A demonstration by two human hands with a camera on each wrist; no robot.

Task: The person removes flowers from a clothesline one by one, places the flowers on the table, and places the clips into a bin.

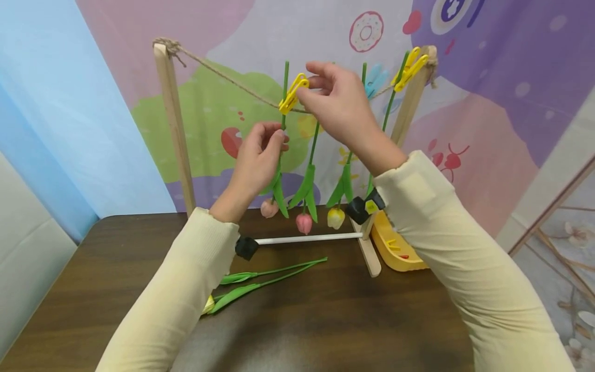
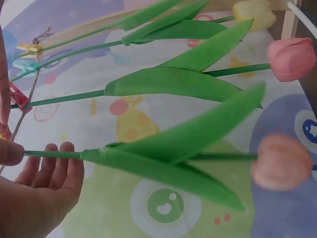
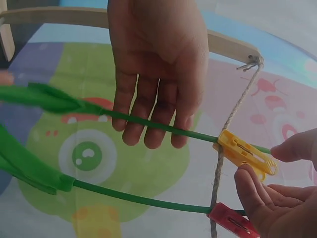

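My left hand [image 1: 262, 157] holds the green stem of a pale pink artificial tulip [image 2: 282, 162] that hangs head down, thumb on one side and fingers behind. Just above it, a yellow clothespin [image 3: 245, 153] grips this stem and the twine [image 3: 237, 104]. My right hand [image 1: 339, 98] is at the clothespin's handle end, its thumb and forefinger spread apart around it. Beside these, a pink tulip [image 1: 304, 223] hangs from a red clothespin [image 3: 233, 220]. A yellow tulip [image 1: 335, 218] and another stem hang further right, by a blue clothespin [image 1: 375, 80] and a yellow one.
Twine sags between two wooden posts [image 1: 173, 124], joined low down by a white rod [image 1: 309, 238]. More tulips [image 1: 241, 294] lie on the dark table [image 1: 325, 320], partly behind my left sleeve. A yellow basket [image 1: 395, 248] stands by the right post. Behind is a printed cloth.
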